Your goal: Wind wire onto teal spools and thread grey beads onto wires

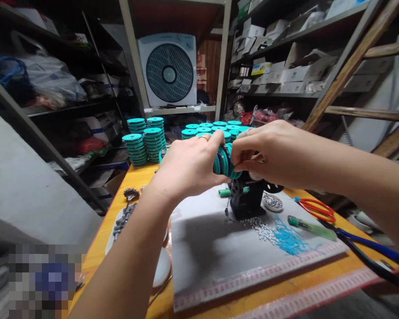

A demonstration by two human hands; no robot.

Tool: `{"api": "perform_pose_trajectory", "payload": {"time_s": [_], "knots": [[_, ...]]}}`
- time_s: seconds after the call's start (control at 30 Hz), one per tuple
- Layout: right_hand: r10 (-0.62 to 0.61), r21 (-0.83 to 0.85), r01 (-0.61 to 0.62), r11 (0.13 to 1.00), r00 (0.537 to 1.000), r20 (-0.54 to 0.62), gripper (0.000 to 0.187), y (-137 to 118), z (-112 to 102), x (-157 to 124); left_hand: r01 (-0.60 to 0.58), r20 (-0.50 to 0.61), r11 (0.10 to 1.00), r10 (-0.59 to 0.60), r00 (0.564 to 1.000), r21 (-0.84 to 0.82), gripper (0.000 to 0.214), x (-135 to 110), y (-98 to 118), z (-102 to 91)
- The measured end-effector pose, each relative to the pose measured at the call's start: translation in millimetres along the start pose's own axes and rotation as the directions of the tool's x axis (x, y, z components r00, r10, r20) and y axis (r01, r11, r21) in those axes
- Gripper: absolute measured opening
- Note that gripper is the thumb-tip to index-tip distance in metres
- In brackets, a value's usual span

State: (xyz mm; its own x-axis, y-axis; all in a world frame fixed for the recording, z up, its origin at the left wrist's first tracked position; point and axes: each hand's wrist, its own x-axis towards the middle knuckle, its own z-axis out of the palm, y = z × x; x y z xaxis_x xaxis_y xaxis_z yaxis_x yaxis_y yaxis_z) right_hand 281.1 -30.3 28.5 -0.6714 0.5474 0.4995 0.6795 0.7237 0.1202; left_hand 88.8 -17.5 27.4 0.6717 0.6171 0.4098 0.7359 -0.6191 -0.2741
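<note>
Several teal spools (223,161) sit side by side in my left hand (196,161), its fingers and thumb closed around them. Against their right side is my right hand (264,148), fingers curled in a pinch at the spool edge; what the fingertips hold is hidden. Just below the hands stands a black device (248,201) on a white board (199,261). Small silver beads (261,228) and blue cord pieces (287,237) lie in front of it. A round dish of silver parts (272,202) is beside it.
Stacked teal spools (134,148) stand at the back. Right of the board lie orange cord (317,209), a green-capped tube (310,227) and blue-handled pliers (372,246). A tray of grey parts (119,226) is at left. Behind are a fan (169,73), shelves and a wooden ladder (352,66).
</note>
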Motion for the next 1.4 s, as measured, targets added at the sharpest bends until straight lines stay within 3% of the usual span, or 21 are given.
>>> {"api": "perform_pose_trajectory", "payload": {"time_s": [0.57, 0.83, 0.93, 1.1, 1.17, 1.4], "knots": [[-0.076, 0.013, 0.075, 0.997, 0.978, 0.192, 0.018, 23.8, 4.8, 20.9, -0.014, -0.018, 0.999, 0.013, 1.0, -0.031, 0.05, -2.8, -1.2, 0.6], [0.096, -0.032, -0.09, 0.995, 0.95, 0.297, 0.021, 3.3, -11.7, 23.3, 0.0, -0.009, 0.999, 0.0, 1.0, -0.044, 0.051, -3.4, -2.0, -1.9], [0.131, -0.003, -0.135, 0.991, 0.952, 0.275, 0.019, -3.1, -14.5, 19.4, -0.003, -0.018, 0.999, 0.002, 1.0, -0.043, 0.051, -3.6, -2.1, -2.1], [0.113, -0.142, -0.097, 0.985, 0.988, 0.107, 0.008, -14.9, -2.6, 5.7, -0.007, -0.021, 0.999, 0.006, 1.0, -0.044, 0.049, -3.6, -1.8, -1.5], [0.1, -0.195, -0.076, 0.978, 0.988, 0.121, 0.005, -21.1, 0.4, 2.0, -0.012, -0.021, 0.999, 0.011, 1.0, -0.042, 0.048, -3.5, -1.7, -1.2], [0.111, -0.298, -0.036, 0.954, 0.965, 0.238, 0.027, -36.9, -3.0, 6.4, 0.01, -0.022, 1.0, -0.011, 1.0, -0.02, 0.048, 0.2, -2.0, -1.7]]}}
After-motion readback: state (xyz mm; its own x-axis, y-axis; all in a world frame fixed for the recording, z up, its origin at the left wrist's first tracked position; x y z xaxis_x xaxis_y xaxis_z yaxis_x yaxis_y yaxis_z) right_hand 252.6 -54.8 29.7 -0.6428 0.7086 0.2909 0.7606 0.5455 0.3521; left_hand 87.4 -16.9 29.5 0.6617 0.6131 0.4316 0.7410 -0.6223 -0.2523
